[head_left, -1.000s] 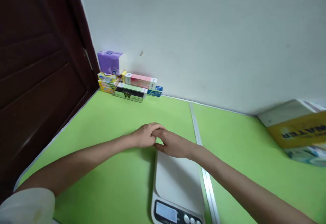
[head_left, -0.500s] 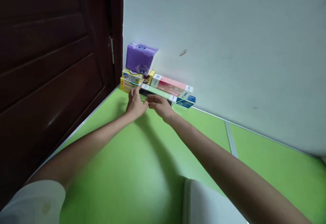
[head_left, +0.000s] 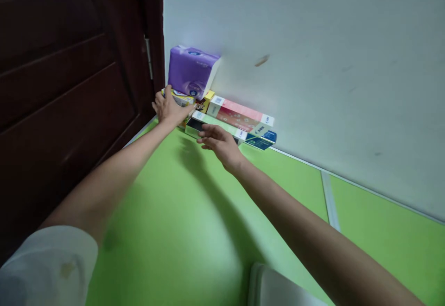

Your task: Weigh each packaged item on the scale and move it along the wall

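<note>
Two yellow soap boxes [head_left: 186,98] are stacked in the corner, largely covered by my left hand [head_left: 169,110]. That hand spans the upper box, fingers at its left end and thumb at its right end. A purple tissue pack [head_left: 189,72] rests on top of the stack. My right hand [head_left: 222,144] is open, fingers stretched out in front of the long green-and-black box [head_left: 215,123]; whether it touches the box I cannot tell. Behind lies a long pink-and-red box [head_left: 239,113], and another yellow box [head_left: 207,99] shows beside the soap.
A dark wooden door [head_left: 69,88] with a hinge stands close on the left. The pale wall [head_left: 313,88] rises behind the boxes. Below is a green surface [head_left: 167,218] crossed by a light strip [head_left: 330,199]. A whitish object [head_left: 278,290] sits at the bottom edge.
My left hand has moved left and up from the green-and-black box's end onto the soap boxes. My right hand's fingers have spread a little. The view has shifted slightly.
</note>
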Demonstrator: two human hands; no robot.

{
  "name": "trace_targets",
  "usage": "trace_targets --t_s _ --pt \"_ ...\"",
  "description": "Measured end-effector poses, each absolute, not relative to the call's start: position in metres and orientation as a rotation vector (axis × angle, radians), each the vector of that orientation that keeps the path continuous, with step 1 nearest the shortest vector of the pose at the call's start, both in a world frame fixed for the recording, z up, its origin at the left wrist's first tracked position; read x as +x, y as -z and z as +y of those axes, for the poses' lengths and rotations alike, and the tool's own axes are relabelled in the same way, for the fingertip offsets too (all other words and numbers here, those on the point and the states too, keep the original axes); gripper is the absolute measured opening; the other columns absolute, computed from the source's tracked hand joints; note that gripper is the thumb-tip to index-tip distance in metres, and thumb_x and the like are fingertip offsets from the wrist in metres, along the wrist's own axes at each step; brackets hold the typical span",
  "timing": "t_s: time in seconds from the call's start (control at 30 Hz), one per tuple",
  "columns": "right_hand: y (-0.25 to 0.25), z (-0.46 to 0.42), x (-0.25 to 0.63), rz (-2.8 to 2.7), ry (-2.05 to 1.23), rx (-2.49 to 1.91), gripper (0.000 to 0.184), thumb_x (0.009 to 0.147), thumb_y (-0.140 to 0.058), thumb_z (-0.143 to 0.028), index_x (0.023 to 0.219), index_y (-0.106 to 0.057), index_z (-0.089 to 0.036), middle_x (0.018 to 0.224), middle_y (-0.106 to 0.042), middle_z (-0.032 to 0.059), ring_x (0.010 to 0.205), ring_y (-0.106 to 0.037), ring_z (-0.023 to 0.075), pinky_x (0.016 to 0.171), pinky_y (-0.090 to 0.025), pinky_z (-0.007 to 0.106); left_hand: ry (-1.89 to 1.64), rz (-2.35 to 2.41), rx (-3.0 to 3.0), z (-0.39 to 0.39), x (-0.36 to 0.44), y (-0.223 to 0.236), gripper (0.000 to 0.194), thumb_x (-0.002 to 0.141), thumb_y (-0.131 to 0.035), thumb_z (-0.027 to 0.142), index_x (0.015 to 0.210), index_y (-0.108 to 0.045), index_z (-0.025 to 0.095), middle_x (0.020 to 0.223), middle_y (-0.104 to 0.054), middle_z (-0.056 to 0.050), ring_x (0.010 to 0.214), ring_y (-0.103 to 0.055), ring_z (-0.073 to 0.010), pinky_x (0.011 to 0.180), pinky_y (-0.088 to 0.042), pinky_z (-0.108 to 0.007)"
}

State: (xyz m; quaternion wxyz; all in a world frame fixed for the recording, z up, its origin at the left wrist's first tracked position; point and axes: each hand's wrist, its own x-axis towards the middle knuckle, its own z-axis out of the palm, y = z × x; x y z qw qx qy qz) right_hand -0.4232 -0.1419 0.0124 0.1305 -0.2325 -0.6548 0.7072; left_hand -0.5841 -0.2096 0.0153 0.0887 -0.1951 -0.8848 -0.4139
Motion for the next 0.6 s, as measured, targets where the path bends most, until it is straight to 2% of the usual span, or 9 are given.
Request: trace_targets --t_s 0.13,0.27,0.4,0.43,0.5,0.6 --pt "-0.016 -0.137 -0.41 -1.942 -2.009 -0.669 0.037 0.065 -0.055 -0.009 0.1 -0.052 -0.021 0.086 -0.061 -0.0006 0.071 -0.062 0.0125 0.065 -0.048 0.028 1.028 -2.75 -0.746 -0.226 -0.582 -0.043 0.067 0.058 -0.077 0.037 0.119 -0.051 0.023 0.121 -0.043 -0.015 0.124 -0.038 -0.0419 0.106 -0.024 -0.053" --pt "-0.029 -0.142 -0.392 -1.874 -2.062 -0.739 0.033 0.071 -0.057 -0.01 0.101 -0.052 -0.022 0.086 -0.061 -0.0001 0.07 -0.063 0.0123 0.064 -0.049 0.027 0.99 -2.774 -0.878 -0.249 -0.55 -0.066 0.058 0.067 -0.072 0.036 0.118 -0.052 0.018 0.116 -0.046 -0.016 0.118 -0.044 -0.0412 0.101 -0.031 -0.053" --pt "-0.042 -0.161 -0.344 -1.701 -2.361 -0.802 0.021 0.082 -0.057 -0.031 0.099 -0.053 -0.019 0.085 -0.064 0.0032 0.069 -0.064 0.0139 0.062 -0.051 0.027 1.065 -2.702 -1.121 -0.281 -0.464 -0.054 0.07 0.066 -0.073 0.032 0.128 -0.045 0.017 0.118 -0.044 -0.013 0.114 -0.049 -0.0302 0.098 -0.041 -0.041" --pt "-0.044 -0.167 -0.327 -1.651 -2.456 -0.814 0.021 0.084 -0.056 -0.035 0.097 -0.054 -0.019 0.083 -0.064 0.0035 0.068 -0.064 0.014 0.061 -0.051 0.027 1.126 -2.66 -1.229 -0.289 -0.437 -0.047 0.073 0.066 -0.072 0.031 0.131 -0.042 0.018 0.119 -0.043 -0.012 0.114 -0.049 -0.029 0.098 -0.042 -0.041" --pt "-0.046 -0.179 -0.288 -1.59 -2.553 -0.847 0.023 0.083 -0.057 -0.038 0.094 -0.056 -0.017 0.081 -0.064 0.0035 0.067 -0.062 0.0135 0.06 -0.05 0.025 1.233 -2.604 -1.347 -0.306 -0.383 -0.031 0.079 0.064 -0.073 0.033 0.133 -0.037 0.02 0.123 -0.04 -0.012 0.118 -0.047 -0.0294 0.099 -0.043 -0.042" --pt "-0.048 -0.188 -0.222 -1.686 -2.427 -0.937 0.031 0.077 -0.065 -0.039 0.099 -0.059 -0.017 0.083 -0.066 0.0027 0.07 -0.061 0.0138 0.058 -0.047 0.024 1.307 -2.605 -1.487 -0.328 -0.316 -0.017 0.08 0.065 -0.073 0.038 0.134 -0.034 0.022 0.13 -0.034 -0.013 0.124 -0.041 -0.0321 0.1 -0.043 -0.045"
